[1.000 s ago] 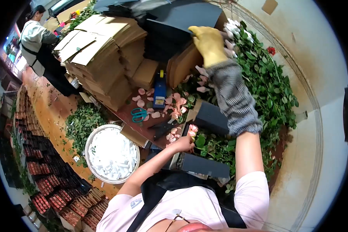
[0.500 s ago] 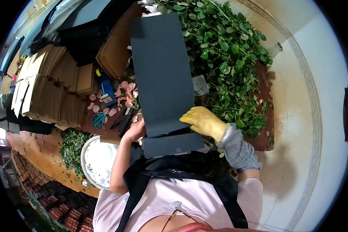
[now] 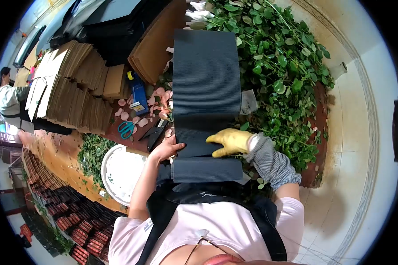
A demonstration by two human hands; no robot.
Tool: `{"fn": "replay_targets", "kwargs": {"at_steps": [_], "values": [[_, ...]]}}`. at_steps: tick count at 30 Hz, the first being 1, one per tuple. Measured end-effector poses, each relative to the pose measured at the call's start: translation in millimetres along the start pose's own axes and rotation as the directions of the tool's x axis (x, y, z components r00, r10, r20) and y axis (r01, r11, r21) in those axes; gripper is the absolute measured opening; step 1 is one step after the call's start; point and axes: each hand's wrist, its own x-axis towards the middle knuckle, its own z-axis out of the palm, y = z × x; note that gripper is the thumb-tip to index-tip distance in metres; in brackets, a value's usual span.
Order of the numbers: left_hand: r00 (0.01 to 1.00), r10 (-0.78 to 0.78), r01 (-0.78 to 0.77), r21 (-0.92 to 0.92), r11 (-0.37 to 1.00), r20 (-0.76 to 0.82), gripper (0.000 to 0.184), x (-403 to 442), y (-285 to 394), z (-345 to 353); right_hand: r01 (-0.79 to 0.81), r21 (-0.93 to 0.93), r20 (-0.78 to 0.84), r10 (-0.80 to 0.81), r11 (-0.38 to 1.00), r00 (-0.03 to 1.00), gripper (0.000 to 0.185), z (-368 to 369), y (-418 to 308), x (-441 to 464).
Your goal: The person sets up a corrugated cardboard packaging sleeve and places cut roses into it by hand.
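Note:
A long black corrugated cardboard sheet [image 3: 207, 75] lies in front of me, bent across its lower part, with a narrow folded strip [image 3: 208, 170] nearest my body. At its left edge, my bare left hand [image 3: 166, 149] is closed, thumb on top and the other fingers partly hidden. My right hand [image 3: 231, 142], in a yellow glove, rests over the sheet's lower right part with thumb and fingers apart. Scissors with teal handles [image 3: 126, 129] and a black-handled tool [image 3: 154, 134] lie left of the sheet.
Leafy stems [image 3: 278, 75] are heaped at right. Stacked brown cardboard [image 3: 68, 95], a blue tool [image 3: 138, 97] and pink petals [image 3: 161, 99] are at left. A white-lined round bin [image 3: 105, 172] stands below. Another person [image 3: 11, 99] is at far left.
The sheet has bent upward above its lower crease. My left thumb now lies over its edge, and my right fingers have spread from their closer grouping. The whole view has shifted.

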Motion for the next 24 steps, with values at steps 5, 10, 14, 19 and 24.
{"fn": "replay_targets", "kwargs": {"at_steps": [5, 10, 14, 19, 24], "values": [[0.993, 0.089, -0.060, 0.307, 0.950, -0.081, 0.037, 22.0, -4.5, -0.8, 0.481, 0.049, -0.503, -0.394, 0.876, 0.769, 0.069, -3.8, -24.9, 8.9], [0.945, 0.129, -0.030, 0.313, 0.949, -0.299, 0.028, 18.8, -19.4, 5.5, 0.025, -0.470, -0.466, -0.272, 0.883, 0.842, 0.083, 73.8, 30.5, 68.9], [0.946, 0.117, -0.023, 0.298, 0.954, -0.301, 0.036, -10.3, -33.7, 7.4, 0.022, -0.440, -0.409, -0.221, 0.898, 0.885, 0.081, 56.7, 15.1, 62.0], [0.867, 0.219, -0.069, 0.328, 0.942, -0.448, 0.035, -20.4, -32.5, 22.5, 0.119, -0.317, -0.481, -0.268, 0.941, 0.835, 0.076, 31.1, 5.6, 68.4], [0.913, 0.217, -0.030, 0.473, 0.880, -0.346, 0.038, -20.1, -18.6, 19.2, 0.150, -0.388, -0.464, -0.333, 0.909, 0.821, 0.068, 46.3, 20.3, 70.4]]}}
